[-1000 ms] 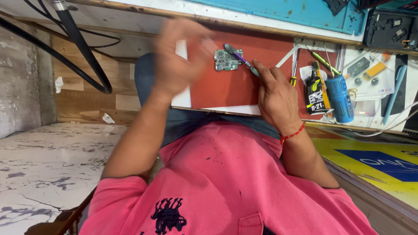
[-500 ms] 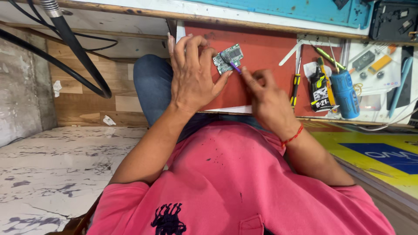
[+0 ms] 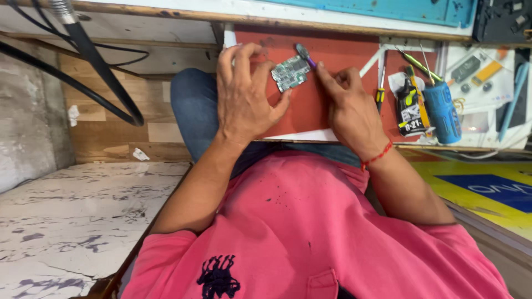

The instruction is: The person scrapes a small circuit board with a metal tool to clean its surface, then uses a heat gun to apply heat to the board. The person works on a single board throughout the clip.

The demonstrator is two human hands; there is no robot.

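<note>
A small green-grey circuit board (image 3: pixel 291 72) lies tilted on a red work mat (image 3: pixel 338 55). My left hand (image 3: pixel 244 97) rests on the mat with its thumb and fingers pinching the board's left and lower edges. My right hand (image 3: pixel 349 111) lies to the right of the board and grips a thin tool with a purple handle (image 3: pixel 305 54), whose tip meets the board's upper right corner.
A blue cylinder holder (image 3: pixel 442 112) with tools and a black-and-yellow packet (image 3: pixel 410 108) stand right of the mat. A yellow-handled screwdriver (image 3: pixel 381 83) lies between. Black cables (image 3: pixel 94 61) hang at left. A marbled floor (image 3: pixel 61 221) lies below.
My left hand dropped from in front of the camera onto the mat and took hold of the board. My right hand shifted the tool to the board's upper right corner.
</note>
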